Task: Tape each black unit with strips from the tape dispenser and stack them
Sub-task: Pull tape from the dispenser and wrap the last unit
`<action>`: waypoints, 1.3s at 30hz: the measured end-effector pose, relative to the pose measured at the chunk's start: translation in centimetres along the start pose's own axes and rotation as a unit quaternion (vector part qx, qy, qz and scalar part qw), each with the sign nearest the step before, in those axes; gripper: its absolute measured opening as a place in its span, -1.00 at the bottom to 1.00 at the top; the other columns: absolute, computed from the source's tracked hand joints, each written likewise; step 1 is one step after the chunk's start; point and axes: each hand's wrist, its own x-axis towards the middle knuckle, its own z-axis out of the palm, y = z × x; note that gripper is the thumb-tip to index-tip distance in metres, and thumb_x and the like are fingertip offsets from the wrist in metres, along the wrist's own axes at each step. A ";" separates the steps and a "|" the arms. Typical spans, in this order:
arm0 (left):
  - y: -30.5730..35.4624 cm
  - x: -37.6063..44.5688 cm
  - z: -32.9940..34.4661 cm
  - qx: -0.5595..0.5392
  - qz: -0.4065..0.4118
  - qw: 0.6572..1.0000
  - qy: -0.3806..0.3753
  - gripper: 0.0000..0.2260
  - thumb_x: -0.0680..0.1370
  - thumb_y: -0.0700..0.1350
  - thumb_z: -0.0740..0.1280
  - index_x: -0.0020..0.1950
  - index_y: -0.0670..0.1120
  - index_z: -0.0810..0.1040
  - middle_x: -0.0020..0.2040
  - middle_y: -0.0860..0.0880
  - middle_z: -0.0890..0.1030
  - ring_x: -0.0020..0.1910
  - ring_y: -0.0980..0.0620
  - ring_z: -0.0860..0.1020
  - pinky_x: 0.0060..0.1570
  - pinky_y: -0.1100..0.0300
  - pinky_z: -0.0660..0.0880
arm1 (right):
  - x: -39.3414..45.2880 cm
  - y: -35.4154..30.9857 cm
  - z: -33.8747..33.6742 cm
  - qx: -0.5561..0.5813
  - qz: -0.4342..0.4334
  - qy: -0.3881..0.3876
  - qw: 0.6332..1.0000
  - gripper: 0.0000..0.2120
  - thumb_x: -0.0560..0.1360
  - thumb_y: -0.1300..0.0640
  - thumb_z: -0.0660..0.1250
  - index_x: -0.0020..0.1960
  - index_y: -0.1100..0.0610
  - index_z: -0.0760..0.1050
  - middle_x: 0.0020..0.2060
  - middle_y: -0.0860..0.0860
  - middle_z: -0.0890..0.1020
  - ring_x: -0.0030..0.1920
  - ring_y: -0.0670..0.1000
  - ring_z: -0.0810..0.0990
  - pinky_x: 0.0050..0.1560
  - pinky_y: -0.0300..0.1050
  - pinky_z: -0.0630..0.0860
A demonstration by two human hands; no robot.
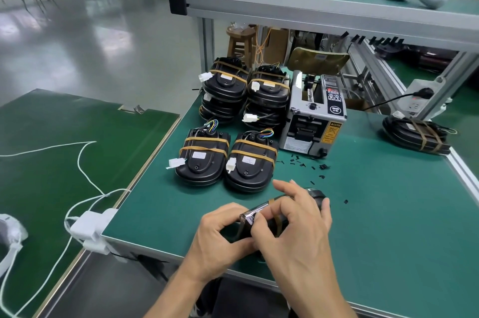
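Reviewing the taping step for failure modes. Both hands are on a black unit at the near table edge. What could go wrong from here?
1. The black plastic unit is gripped by the left hand and right hand near the green table's near edge; a slip could drop it.
2. The tan tape strip under the fingers could crease or stick crooked.
3. The tall rear stacks of taped black units could topple if more are added.

Bright even light, floor [77,32] glare, wide-angle edge bending, top-right blur
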 end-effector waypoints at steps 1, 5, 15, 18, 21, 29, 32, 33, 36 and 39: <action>0.0 0.0 0.0 -0.003 0.001 1.000 0.000 -0.71 0.50 0.19 0.58 -0.03 -0.01 0.72 -0.07 0.00 0.68 -0.09 -0.09 0.64 -0.08 0.02 0.58 | 0.1 0.0 0.0 -0.001 -0.001 0.001 1.000 -0.81 0.41 0.05 0.47 -0.31 -0.07 0.49 0.28 -0.30 0.51 0.53 -0.25 0.28 0.58 -0.15 -0.36; -0.2 -0.1 0.0 -0.006 0.000 1.000 0.000 -0.69 0.50 0.19 0.58 -0.01 -0.04 0.73 -0.06 -0.02 0.68 -0.08 -0.11 0.65 -0.08 -0.02 0.59 | 0.1 0.0 0.1 -0.009 -0.010 -0.002 1.000 -0.81 0.41 0.01 0.44 -0.31 -0.10 0.46 0.26 -0.19 0.55 0.53 -0.23 0.27 0.59 -0.16 -0.35; -1.0 -0.3 0.1 -0.010 0.000 1.000 0.004 -0.65 0.51 0.17 0.59 0.11 -0.08 0.74 -0.01 -0.05 0.70 -0.05 -0.14 0.67 -0.09 -0.18 0.61 | 0.0 0.1 0.2 -0.038 -0.044 -0.001 0.998 -0.87 0.42 -0.09 0.24 -0.26 -0.11 0.35 0.31 -0.06 0.51 0.61 -0.20 0.11 0.60 -0.13 -0.34; -1.1 -0.3 0.1 -0.009 -0.001 1.000 0.002 -0.68 0.51 0.12 0.61 0.10 -0.07 0.74 0.00 -0.06 0.71 -0.03 -0.15 0.67 -0.07 -0.20 0.60 | 0.1 0.1 0.1 -0.041 -0.030 -0.006 0.999 -0.89 0.40 -0.10 0.25 -0.21 -0.11 0.34 0.33 -0.08 0.48 0.61 -0.19 0.10 0.56 -0.21 -0.40; -0.9 -0.2 0.0 -0.007 0.010 1.000 -0.003 -0.68 0.49 0.15 0.62 0.09 -0.04 0.75 0.01 -0.05 0.71 -0.01 -0.15 0.68 -0.04 -0.18 0.60 | 0.2 0.2 0.0 -0.023 0.000 -0.023 0.999 -0.91 0.38 -0.10 0.23 -0.15 -0.14 0.35 0.33 -0.21 0.42 0.59 -0.26 0.05 0.50 -0.27 -0.45; -0.1 -0.1 -0.2 -0.002 0.030 1.000 -0.001 -0.64 0.45 0.22 0.61 0.05 -0.02 0.75 -0.04 -0.01 0.70 -0.04 -0.09 0.67 -0.02 -0.02 0.59 | 0.5 0.9 0.0 0.039 0.033 -0.023 0.998 -0.81 0.47 0.14 0.41 -0.17 -0.13 0.49 0.14 -0.42 0.51 0.48 -0.41 0.11 0.58 -0.08 -0.33; 0.0 0.0 -0.2 -0.004 0.029 1.000 -0.002 -0.63 0.45 0.22 0.61 0.05 -0.03 0.75 -0.03 -0.03 0.71 -0.03 -0.10 0.68 -0.02 -0.04 0.59 | 0.5 0.8 0.1 0.062 0.042 -0.013 0.997 -0.97 0.39 0.00 0.32 -0.18 -0.12 0.51 0.12 -0.43 0.53 0.48 -0.40 0.14 0.59 -0.07 -0.32; 0.0 0.0 -0.2 -0.002 0.029 1.000 -0.003 -0.62 0.45 0.22 0.61 0.06 -0.04 0.75 -0.03 -0.03 0.71 -0.03 -0.10 0.68 -0.02 -0.03 0.60 | 0.5 0.8 0.1 0.064 0.041 -0.011 0.997 -0.95 0.37 -0.02 0.30 -0.17 -0.13 0.51 0.12 -0.44 0.52 0.48 -0.40 0.14 0.59 -0.07 -0.32; 0.0 0.0 -0.2 0.002 0.032 0.999 -0.003 -0.64 0.46 0.23 0.60 0.06 -0.01 0.75 -0.03 0.00 0.70 -0.03 -0.07 0.67 -0.01 0.06 0.58 | 0.5 0.7 0.1 0.069 0.037 -0.009 0.997 -0.92 0.37 -0.07 0.31 -0.14 -0.15 0.51 0.18 -0.47 0.47 0.49 -0.39 0.13 0.59 -0.05 -0.33; -0.1 0.0 -0.2 0.005 0.033 0.999 -0.006 -0.68 0.47 0.21 0.60 0.06 0.03 0.75 -0.02 0.01 0.70 -0.03 -0.07 0.67 -0.01 0.09 0.57 | 0.3 0.9 0.1 0.065 0.028 0.000 0.997 -0.89 0.43 -0.11 0.44 -0.13 -0.18 0.51 0.15 -0.44 0.49 0.50 -0.37 0.13 0.57 -0.07 -0.34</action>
